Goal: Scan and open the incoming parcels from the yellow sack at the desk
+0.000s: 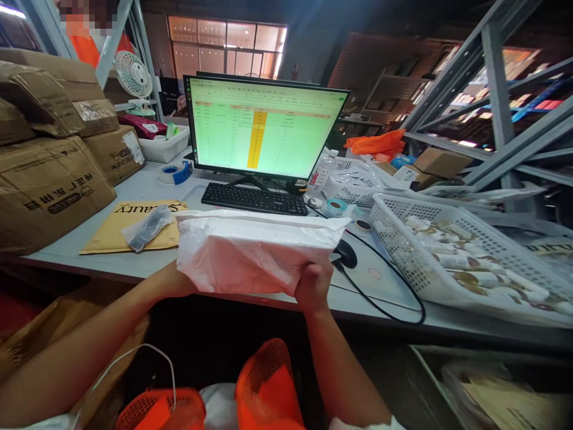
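Note:
Both my hands hold a white plastic mailer bag [255, 251] above the near edge of the grey desk [147, 191]. My right hand [313, 286] is closed on the bag's lower right corner, thumb on top. My left hand [179, 283] is under the bag's lower left edge, its fingers hidden behind the plastic. The bag's flap runs along its far top edge. Behind it lie a black keyboard [254, 198] and a monitor [264, 128] showing a green spreadsheet.
A yellow padded envelope [111, 230] with a small grey packet [147, 228] lies to the left, by stacked cardboard boxes [49, 179]. A black mouse [345, 254] with its cable, tape rolls and white baskets [430, 263] of small items lie to the right. Orange mesh [264, 388] lies on my lap.

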Demonstrator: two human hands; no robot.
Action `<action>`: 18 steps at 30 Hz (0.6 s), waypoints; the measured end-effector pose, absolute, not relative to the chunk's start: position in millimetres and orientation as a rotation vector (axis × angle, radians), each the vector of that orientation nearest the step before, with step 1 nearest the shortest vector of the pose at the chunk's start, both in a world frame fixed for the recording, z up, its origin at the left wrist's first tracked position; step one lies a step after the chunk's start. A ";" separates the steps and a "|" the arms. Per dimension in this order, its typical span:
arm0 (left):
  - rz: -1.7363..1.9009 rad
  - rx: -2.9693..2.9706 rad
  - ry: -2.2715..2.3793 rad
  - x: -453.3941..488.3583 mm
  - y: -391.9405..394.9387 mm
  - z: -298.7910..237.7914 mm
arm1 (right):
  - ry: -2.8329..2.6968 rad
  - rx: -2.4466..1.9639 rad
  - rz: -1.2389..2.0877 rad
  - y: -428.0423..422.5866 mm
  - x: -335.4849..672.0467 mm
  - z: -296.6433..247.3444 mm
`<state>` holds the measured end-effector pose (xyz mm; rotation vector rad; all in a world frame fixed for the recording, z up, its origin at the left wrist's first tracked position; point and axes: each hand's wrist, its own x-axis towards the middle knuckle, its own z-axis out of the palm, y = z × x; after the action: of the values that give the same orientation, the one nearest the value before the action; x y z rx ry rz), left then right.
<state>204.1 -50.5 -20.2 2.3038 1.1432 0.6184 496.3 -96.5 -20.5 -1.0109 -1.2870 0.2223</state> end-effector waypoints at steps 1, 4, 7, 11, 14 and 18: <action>0.672 2.170 1.158 204.2 -50.0 -25.5 | -1.293 -1.011 0.167 -95.8 493.0 -17.2; 0.832 1.980 1.113 207.8 -52.2 -24.3 | -1.327 -1.078 0.000 -93.9 485.2 -12.8; 0.899 2.008 1.036 209.7 -57.5 -7.5 | -1.259 -1.218 -0.117 -90.9 481.5 -13.9; 0.935 2.006 1.070 202.0 -64.9 10.0 | -1.139 -1.387 -0.217 -81.9 492.7 -10.8; 1.051 1.907 1.093 186.0 -66.4 7.3 | -0.971 -1.430 -0.252 -70.4 526.0 -3.5; 1.346 1.616 1.141 154.7 -53.6 -19.0 | -0.653 -1.316 -0.126 -58.8 589.0 1.7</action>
<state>154.7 -53.6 -19.0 1.6160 1.1411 1.3461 589.0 -58.8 1.7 -1.3164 -0.6531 -0.1258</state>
